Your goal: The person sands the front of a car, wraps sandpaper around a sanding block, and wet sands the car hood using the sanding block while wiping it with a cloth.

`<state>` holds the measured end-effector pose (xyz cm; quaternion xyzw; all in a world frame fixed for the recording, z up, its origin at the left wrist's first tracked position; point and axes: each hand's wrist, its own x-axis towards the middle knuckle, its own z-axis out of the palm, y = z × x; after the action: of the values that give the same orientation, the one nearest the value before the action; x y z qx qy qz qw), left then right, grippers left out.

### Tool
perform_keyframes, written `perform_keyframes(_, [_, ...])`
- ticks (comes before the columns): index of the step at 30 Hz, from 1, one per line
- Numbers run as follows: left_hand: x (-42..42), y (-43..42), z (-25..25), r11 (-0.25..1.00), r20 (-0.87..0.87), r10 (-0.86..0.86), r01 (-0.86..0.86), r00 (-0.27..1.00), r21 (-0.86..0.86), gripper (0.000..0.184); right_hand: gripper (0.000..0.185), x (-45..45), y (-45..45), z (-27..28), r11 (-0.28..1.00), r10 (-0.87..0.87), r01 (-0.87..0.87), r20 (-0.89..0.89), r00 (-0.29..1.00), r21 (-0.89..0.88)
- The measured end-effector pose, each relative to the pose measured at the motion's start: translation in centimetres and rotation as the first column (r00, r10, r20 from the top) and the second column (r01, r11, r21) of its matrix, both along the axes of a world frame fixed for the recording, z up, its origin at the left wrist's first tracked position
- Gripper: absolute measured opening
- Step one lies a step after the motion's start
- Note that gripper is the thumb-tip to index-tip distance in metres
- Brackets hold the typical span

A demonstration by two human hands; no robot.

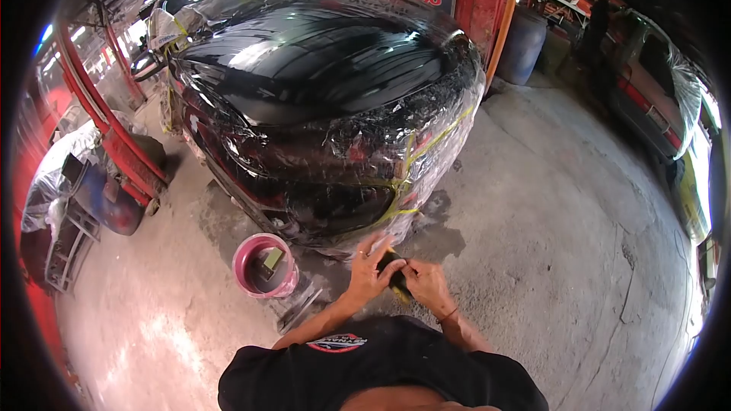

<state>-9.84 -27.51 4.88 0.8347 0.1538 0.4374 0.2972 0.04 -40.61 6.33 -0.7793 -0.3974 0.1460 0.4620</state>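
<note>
With left hand (pixel 370 272) gripping (thumb uppermost) and right hand (pixel 428 282) pinching, holds a dark, yellow-edged piece (pixel 399 286) at five o'clock from the plastic-wrapped car (pixel 320 76). Has, from there, a pink bucket (pixel 286 286) at nine o'clock, greenish block (pixel 272 259) inside, and a blue barrel (pixel 523 47), well apart, at one.

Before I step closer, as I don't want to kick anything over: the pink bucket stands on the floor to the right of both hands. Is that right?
No, the side is wrong: the head view shows the pink bucket standing on the floor to the left of both hands.
</note>
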Motion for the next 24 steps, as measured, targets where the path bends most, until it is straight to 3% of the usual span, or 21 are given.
perform_keyframes(3, [0.3,0.5,-1.1,1.0,0.027,0.01,-0.009,1.0,-0.03,0.048,0.019,-0.1,0.4,0.5,0.996,-0.045,0.035,0.114,0.992,0.083])
perform_keyframes(7, [0.8,0.4,-1.1,0.984,0.112,0.05,-0.03,0.992,-0.177,0.038,0.022,-0.4,0.5,0.6,0.992,-0.125,0.122,0.181,0.976,0.025])
perform_keyframes(9, [0.4,0.9,-1.0,0.973,-0.121,-0.006,-0.022,0.993,-0.231,0.031,0.023,-0.5,0.6,0.0,0.963,-0.2,0.144,0.246,0.948,0.23])
perform_keyframes(12, [1.1,1.9,0.1,0.939,-0.14,-0.138,0.085,0.98,-0.334,0.024,0.026,-0.5,0.0,0.7,0.987,-0.095,0.065,0.21,0.973,0.144])
perform_keyframes(13, [1.1,2.5,0.8,0.875,-0.123,-0.234,0.154,0.964,-0.458,0.019,0.026,-0.3,-0.3,0.3,0.99,-0.091,0.067,0.199,0.976,0.126])
perform_keyframes(15, [1.0,4.0,3.3,0.805,-0.115,-0.4,0.288,0.909,-0.519,0.015,0.031,0.4,-0.7,-0.7,1.0,-0.021,0.022,-0.158,0.987,0.0])
perform_keyframes(16, [1.6,5.0,2.2,0.752,0.012,-0.459,0.395,0.888,-0.527,0.011,0.034,0.2,-0.6,0.9,0.989,-0.025,0.075,-0.364,0.931,0.123])
perform_keyframes(17, [1.4,5.1,2.9,0.666,0.032,-0.5,0.408,0.865,-0.624,0.01,0.038,-0.2,-0.5,3.1,0.962,-0.009,0.158,-0.552,0.834,0.224])
perform_keyframes(18, [1.1,5.2,4.7,0.767,-0.139,-0.475,0.331,0.869,-0.549,0.014,0.041,-0.3,-0.6,4.2,0.973,-0.043,0.137,-0.434,0.9,0.188])
perform_keyframes(19, [0.9,5.1,5.8,0.711,-0.128,-0.511,0.335,0.85,-0.618,0.012,0.044,0.0,-0.8,4.9,0.98,-0.066,0.117,-0.299,0.952,0.158])
perform_keyframes(20, [0.8,4.8,6.5,0.65,-0.11,-0.547,0.338,0.83,-0.68,0.011,0.044,0.2,-0.9,5.3,0.984,-0.054,0.103,-0.306,0.951,0.145])
perform_keyframes(22, [0.6,4.8,6.7,0.636,-0.106,-0.571,0.357,0.814,-0.684,0.011,0.049,0.6,-1.0,5.8,0.996,-0.021,0.001,0.217,0.976,0.089])
perform_keyframes(24, [0.8,4.7,6.5,0.622,-0.102,-0.606,0.39,0.789,-0.679,0.013,0.053,1.2,-0.8,5.9,0.992,-0.002,-0.027,0.236,0.972,0.12])
